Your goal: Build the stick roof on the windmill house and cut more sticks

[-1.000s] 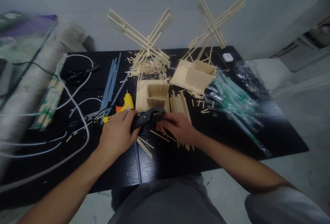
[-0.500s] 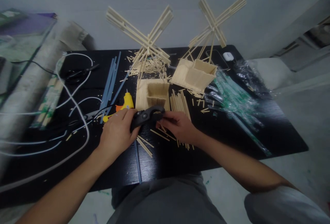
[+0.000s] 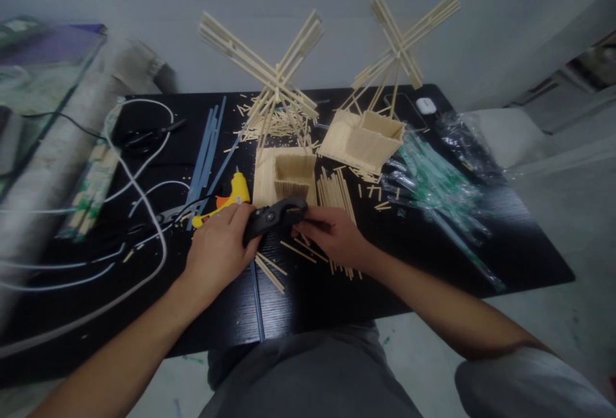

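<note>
My left hand (image 3: 219,244) is closed around the handles of black hand pruners (image 3: 269,217), whose curved jaws point right. Close against those jaws, the fingers of my right hand (image 3: 334,233) are pinched on what looks like a thin wooden stick, mostly hidden by the fingers and the tool. Just behind the pruners stands a windmill model (image 3: 262,171) of pale sticks, with a square box on its base and crossed blades above. Loose wooden sticks (image 3: 337,193) lie beside and under my right hand. A yellow glue gun (image 3: 237,190) rests beyond my left hand.
A second stick windmill (image 3: 337,135) stands at the back right. Plastic wrappers (image 3: 437,180) cover the table's right side. Blue-grey glue sticks (image 3: 205,148), scissors (image 3: 149,139) and a looping white cable (image 3: 156,219) lie on the left. Short offcuts (image 3: 279,124) are heaped at the back.
Almost nothing differs. Both hands and the pruners keep their places, with only a very slight shift at the right fingers.
</note>
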Motion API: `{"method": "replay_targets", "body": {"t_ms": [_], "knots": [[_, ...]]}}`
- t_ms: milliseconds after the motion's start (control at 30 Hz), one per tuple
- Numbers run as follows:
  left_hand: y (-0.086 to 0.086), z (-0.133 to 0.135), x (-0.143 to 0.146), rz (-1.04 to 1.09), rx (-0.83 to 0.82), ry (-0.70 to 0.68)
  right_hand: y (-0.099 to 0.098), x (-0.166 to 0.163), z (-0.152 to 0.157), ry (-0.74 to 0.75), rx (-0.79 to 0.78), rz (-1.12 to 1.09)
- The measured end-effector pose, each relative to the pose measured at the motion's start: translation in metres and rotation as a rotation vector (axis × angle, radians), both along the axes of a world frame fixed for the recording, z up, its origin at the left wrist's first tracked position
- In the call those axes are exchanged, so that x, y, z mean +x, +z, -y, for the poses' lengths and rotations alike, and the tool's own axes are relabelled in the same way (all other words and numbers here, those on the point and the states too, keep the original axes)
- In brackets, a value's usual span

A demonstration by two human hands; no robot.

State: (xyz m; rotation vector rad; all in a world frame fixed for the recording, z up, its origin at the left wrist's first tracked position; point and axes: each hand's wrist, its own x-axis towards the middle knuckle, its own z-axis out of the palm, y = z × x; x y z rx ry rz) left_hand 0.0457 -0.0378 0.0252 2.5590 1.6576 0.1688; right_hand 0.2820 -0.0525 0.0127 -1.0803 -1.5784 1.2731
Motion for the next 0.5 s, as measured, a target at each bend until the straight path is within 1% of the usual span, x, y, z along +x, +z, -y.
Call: {"method": "replay_targets", "body": {"t_ms": [133,233,300,367,433,500], "knots": [[0.001,0.001,0.0,-0.054,-0.02,0.034,-0.001,0.0,0.0,0.01,-0.053,-0.021],[0.0,-0.001,-0.002,-0.015,-0.036,0.074,-0.002,-0.001,0.001,0.025,-0.09,-0.053],[-0.002,-0.003,-0.004,0.1,-0.047,0.085,-0.003,-0.002,0.002,0.037,-0.109,-0.081],[-0.002,-0.006,-0.005,0.29,-0.062,0.088,-0.003,-0.002,0.004,0.04,-0.1,-0.085],[-0.001,-0.009,-0.005,0.485,-0.063,0.114,-0.003,-0.001,0.005,0.043,-0.052,-0.047],[-0.001,-0.011,-0.004,0.625,-0.042,0.165,-0.002,-0.001,0.006,0.058,0.005,0.017]]}}
